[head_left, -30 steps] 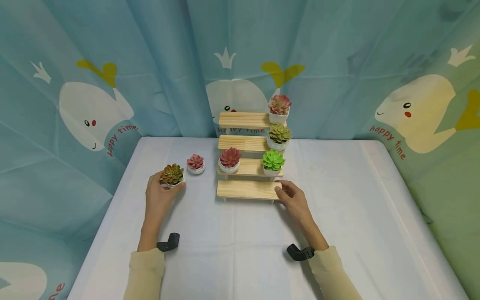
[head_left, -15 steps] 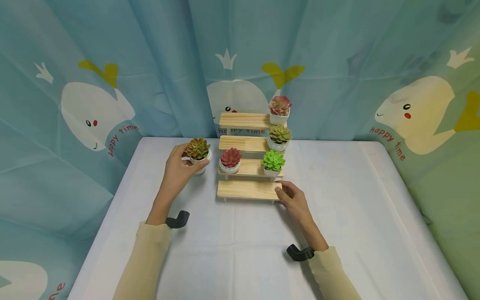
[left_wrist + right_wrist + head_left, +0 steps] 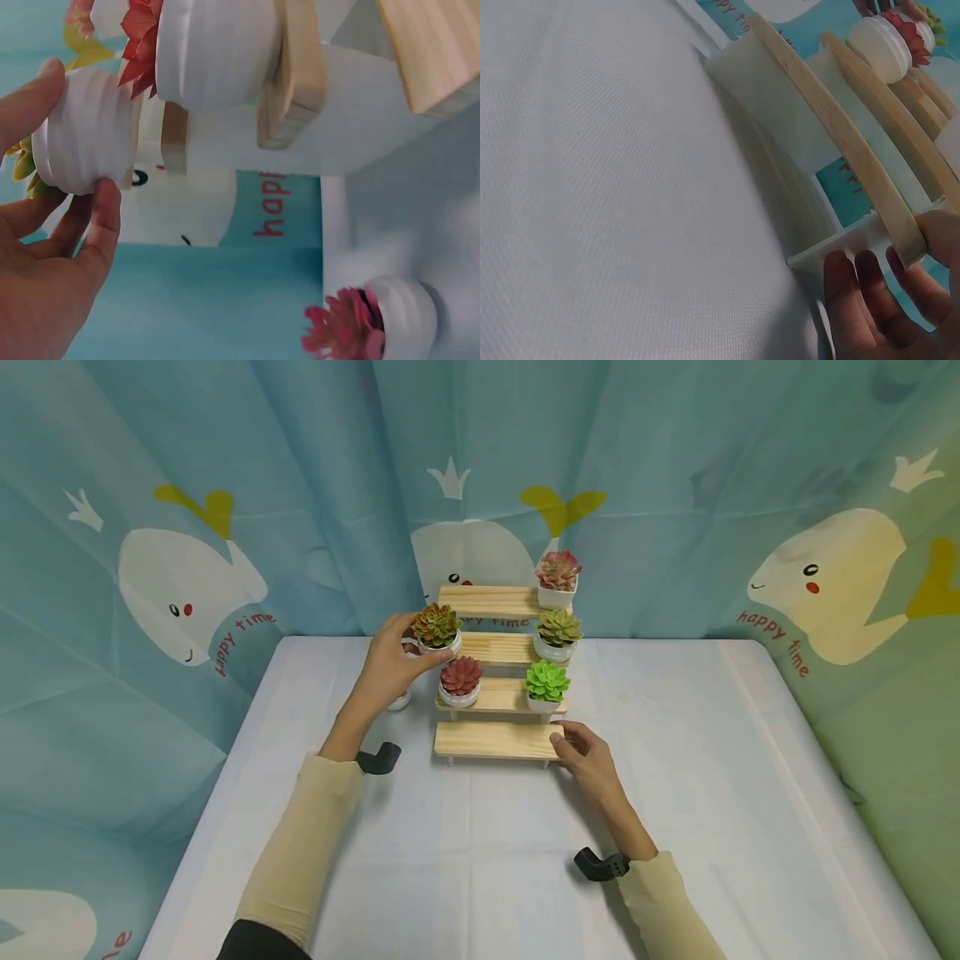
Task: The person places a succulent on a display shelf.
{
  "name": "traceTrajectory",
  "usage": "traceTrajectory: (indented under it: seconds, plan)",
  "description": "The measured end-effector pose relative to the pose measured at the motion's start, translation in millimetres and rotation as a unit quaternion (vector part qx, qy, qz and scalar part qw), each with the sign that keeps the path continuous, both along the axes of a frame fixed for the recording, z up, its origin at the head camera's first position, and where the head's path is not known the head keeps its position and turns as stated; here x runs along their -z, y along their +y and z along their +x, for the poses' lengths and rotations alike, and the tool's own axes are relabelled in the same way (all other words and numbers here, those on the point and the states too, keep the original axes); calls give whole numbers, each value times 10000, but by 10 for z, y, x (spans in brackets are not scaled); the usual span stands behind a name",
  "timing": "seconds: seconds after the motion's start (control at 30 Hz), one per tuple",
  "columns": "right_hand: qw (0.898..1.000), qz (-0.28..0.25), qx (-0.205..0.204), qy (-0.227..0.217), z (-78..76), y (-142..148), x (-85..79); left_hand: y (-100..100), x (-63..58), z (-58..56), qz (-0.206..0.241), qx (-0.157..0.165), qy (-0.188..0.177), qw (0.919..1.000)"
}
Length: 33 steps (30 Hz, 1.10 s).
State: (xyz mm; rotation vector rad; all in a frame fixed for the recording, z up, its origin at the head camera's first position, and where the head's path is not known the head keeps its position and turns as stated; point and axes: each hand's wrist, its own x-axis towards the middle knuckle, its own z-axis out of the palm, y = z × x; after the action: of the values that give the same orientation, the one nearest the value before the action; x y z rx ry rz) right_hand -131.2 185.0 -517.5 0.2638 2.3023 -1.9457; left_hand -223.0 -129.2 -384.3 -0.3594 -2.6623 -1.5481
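My left hand (image 3: 385, 667) holds a potted succulent (image 3: 437, 627) with green and rust-brown leaves, thumb and fingers round its white pot (image 3: 86, 135). The pot is at the left end of the second board from the top of a four-step wooden plant stand (image 3: 491, 740); whether it touches the board I cannot tell. Pinched between thumb and fingers of my right hand (image 3: 590, 762) is the right end of the lowest board (image 3: 840, 135). A dark red succulent (image 3: 461, 677) stands on the board below the held pot.
Along the stand's right side are a bright green succulent (image 3: 547, 683), a pale green one (image 3: 557, 633) and a pinkish one (image 3: 558, 577) on top. A small pink succulent (image 3: 349, 322) stands on the white table, mostly behind my left hand in the head view. A whale-print curtain (image 3: 322, 510) hangs behind.
My left hand has carried the green and rust-brown succulent rightward and away from me, from the table's left side over to the stand. The right hand stays at the lowest board.
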Motion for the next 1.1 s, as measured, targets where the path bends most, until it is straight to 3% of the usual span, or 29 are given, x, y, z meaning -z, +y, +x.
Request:
traceTrajectory:
  seconds: [0.27,0.43,0.8,0.97,1.1]
  plan:
    - [10000,46,-76,39,14,-3,33,123,-29,-126,-353,78,-276,9990]
    - [9999,88,-83,35,20,1,33,165,-34,-157,-305,97,-375,9988]
    - [10000,11,-60,45,3,1,21,220,-23,-157,-280,-94,-129,9995]
    - [10000,64,-36,45,3,1,12,242,-23,-162,-389,-53,85,9992]
    - [9999,102,-49,16,-3,5,3,264,-29,-159,-349,-44,51,9994]
